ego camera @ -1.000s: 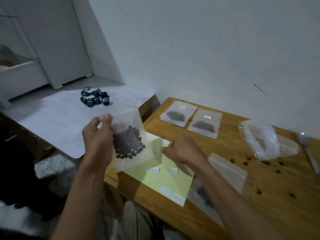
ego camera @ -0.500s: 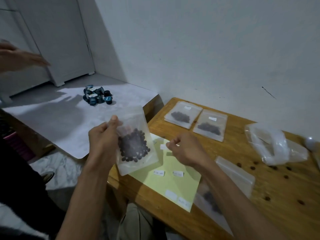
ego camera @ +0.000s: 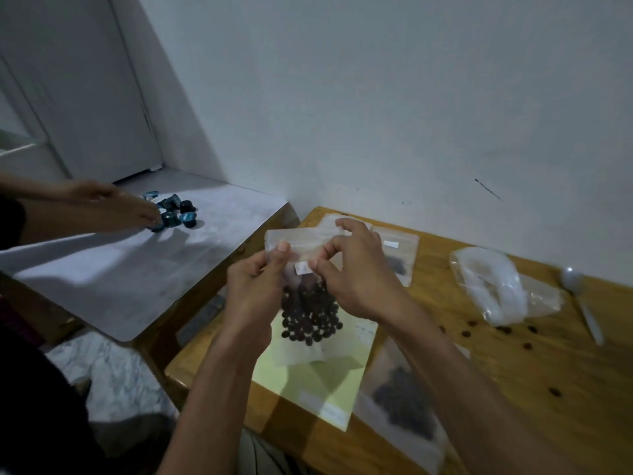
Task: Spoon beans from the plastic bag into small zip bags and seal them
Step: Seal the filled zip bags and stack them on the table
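Both hands raised over worktop [ego camera: 548, 365]: left hand [ego camera: 255, 293] and right hand [ego camera: 356, 272] each pinch zip bag [ego camera: 301, 334] top, grip clamped.

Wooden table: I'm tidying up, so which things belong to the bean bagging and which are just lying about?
Job: held zip bag, left hand, right hand, plastic bag, spoon.
Lying about: coffee capsules, yellow paper.

dark beans [ego camera: 310, 317], yellow-green paper [ego camera: 329, 382], blue capsules [ego camera: 174, 214]
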Demonstrator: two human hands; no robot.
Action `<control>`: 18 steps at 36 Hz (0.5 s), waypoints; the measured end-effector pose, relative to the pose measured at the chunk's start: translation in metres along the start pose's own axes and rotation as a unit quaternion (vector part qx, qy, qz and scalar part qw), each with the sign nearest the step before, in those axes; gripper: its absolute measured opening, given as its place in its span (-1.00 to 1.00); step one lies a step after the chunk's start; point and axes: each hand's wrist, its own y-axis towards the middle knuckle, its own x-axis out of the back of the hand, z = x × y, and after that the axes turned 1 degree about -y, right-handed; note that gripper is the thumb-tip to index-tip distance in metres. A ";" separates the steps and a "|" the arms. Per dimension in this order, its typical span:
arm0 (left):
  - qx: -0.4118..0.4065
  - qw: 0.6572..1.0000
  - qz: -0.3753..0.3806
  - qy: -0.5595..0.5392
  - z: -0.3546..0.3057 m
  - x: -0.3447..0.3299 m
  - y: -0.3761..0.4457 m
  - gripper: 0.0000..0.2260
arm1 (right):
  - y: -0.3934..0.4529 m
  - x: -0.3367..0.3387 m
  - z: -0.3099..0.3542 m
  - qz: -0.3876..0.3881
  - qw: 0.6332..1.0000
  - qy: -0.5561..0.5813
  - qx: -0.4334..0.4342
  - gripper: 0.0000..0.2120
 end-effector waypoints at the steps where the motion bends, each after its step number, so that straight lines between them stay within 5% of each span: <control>1: -0.002 1.000 0.001 -0.003 -0.001 -0.003 -0.001 -0.71 | 0.000 0.001 -0.002 -0.006 1.000 0.001 0.001 -0.86; 14: -0.007 0.997 0.081 -0.019 -0.003 -0.017 -0.003 -0.87 | -0.003 0.011 -0.013 -0.038 0.999 -0.015 -0.016 -0.88; 18: -0.024 0.995 0.092 -0.028 -0.003 -0.020 -0.001 -0.77 | -0.005 0.011 -0.016 -0.064 0.998 0.025 -0.015 -0.90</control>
